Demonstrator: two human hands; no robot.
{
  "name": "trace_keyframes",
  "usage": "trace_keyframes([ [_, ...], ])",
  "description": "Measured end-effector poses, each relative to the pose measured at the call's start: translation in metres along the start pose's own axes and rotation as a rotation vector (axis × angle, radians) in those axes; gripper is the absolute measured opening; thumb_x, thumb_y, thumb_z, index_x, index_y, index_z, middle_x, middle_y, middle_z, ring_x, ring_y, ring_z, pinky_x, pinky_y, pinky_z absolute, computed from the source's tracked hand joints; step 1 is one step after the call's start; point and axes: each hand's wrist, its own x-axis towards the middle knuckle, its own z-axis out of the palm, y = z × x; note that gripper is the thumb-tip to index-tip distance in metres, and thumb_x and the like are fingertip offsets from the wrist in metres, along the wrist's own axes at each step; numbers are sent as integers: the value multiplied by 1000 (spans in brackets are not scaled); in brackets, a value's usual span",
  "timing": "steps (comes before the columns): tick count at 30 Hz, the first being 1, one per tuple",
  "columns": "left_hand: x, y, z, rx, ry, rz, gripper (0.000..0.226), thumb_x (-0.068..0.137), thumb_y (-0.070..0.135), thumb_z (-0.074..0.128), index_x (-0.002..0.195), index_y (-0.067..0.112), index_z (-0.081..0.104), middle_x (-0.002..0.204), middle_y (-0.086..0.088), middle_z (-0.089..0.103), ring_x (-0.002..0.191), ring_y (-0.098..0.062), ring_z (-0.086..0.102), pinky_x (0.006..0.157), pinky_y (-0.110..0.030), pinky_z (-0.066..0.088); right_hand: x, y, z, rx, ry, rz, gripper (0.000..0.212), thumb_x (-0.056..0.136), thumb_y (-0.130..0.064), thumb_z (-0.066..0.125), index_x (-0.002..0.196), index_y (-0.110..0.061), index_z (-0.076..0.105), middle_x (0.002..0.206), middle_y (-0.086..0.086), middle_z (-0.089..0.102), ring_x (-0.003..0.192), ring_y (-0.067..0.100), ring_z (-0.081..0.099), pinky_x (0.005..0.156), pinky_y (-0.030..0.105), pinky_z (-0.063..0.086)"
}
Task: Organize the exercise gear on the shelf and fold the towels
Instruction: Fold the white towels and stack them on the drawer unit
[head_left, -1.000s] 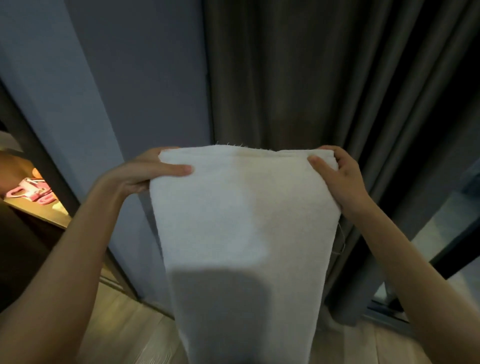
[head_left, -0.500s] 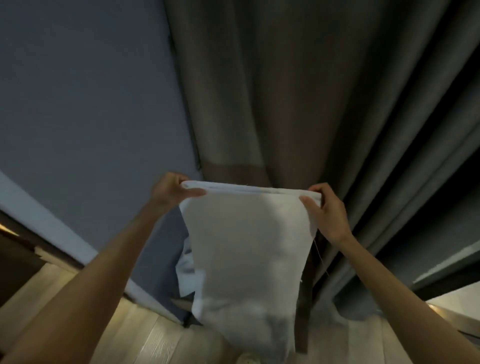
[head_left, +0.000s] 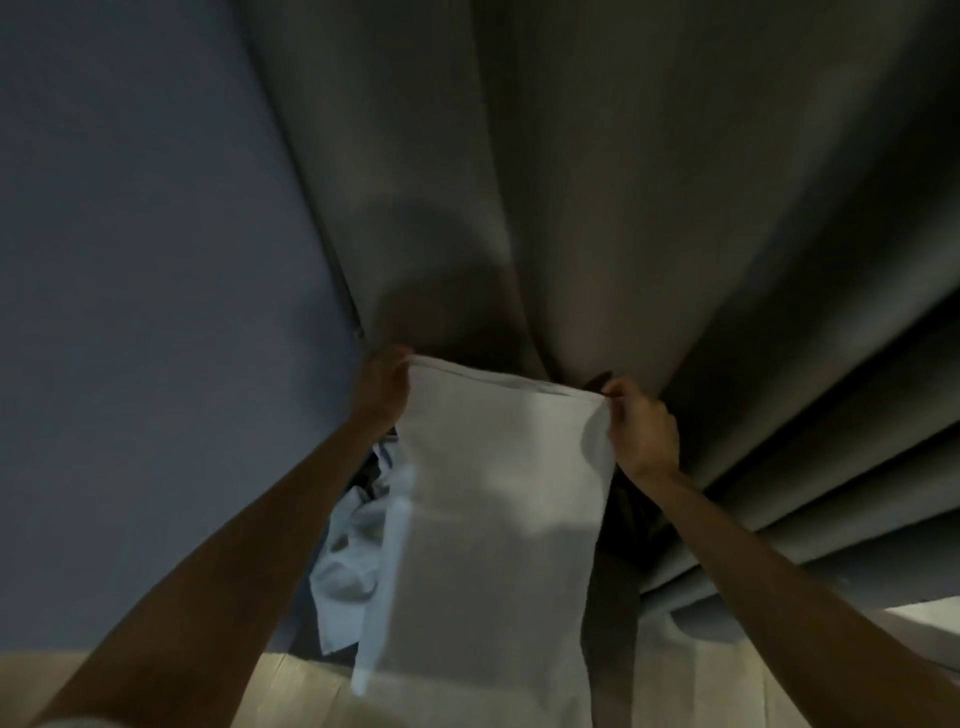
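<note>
White towel (head_left: 493, 519) hanging lengthwise, unfolded.

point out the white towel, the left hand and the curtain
white towel (head_left: 498, 499): head view, middle of the hanging panel
left hand (head_left: 382, 387): head view, back of the hand
curtain (head_left: 597, 208): head view, a broad fold above the hands

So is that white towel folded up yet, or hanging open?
Hanging open: the white towel drops long from its top edge, pinched between left hand and right hand.

Dim light is falling from above onto the towel (head_left: 498, 493). Motion blur is softening everything; wide-angle distortion is bending the curtain (head_left: 623, 208) folds.
</note>
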Motion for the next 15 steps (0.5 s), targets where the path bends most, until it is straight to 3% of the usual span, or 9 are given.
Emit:
trace_keyframes([
  [3,-3,-14,24,-67,-87,71,34,97,2,43,130,-1,51,136,-19,49,127,-33,45,104,-30,30,-4,6,20,24,-100,19,28,97,-12,45,121,-15,59,117,15,64,102,37,61,82,39,49],
  [7,-37,-45,50,-92,-196,168,41,93,20,42,128,2,54,128,-21,57,119,-32,54,104,-33,37,-44,6,43,-28,-260,-7,27,96,-14,48,120,-17,61,115,13,67,101,34,63,82,38,51],
  [10,-65,-75,64,-44,-299,252,51,87,27,36,126,0,56,126,-21,58,120,-34,53,105,-25,29,-89,6,62,28,-311,-21,28,95,-13,50,121,-19,60,121,8,64,107,30,62,89,37,50],
  [13,-110,-99,67,-47,-330,285,50,89,32,38,131,9,54,134,-14,53,127,-28,47,107,-24,27,-141,4,83,153,-330,-58,31,94,-10,54,123,-19,60,129,2,59,115,25,58,94,17,38],
  [15,-143,-120,74,-54,-317,327,53,89,42,38,131,13,55,137,-10,51,130,-25,44,110,-31,31,-178,5,103,206,-336,-122,35,92,-7,57,124,-20,59,134,-1,56,125,23,52,100,12,29],
])
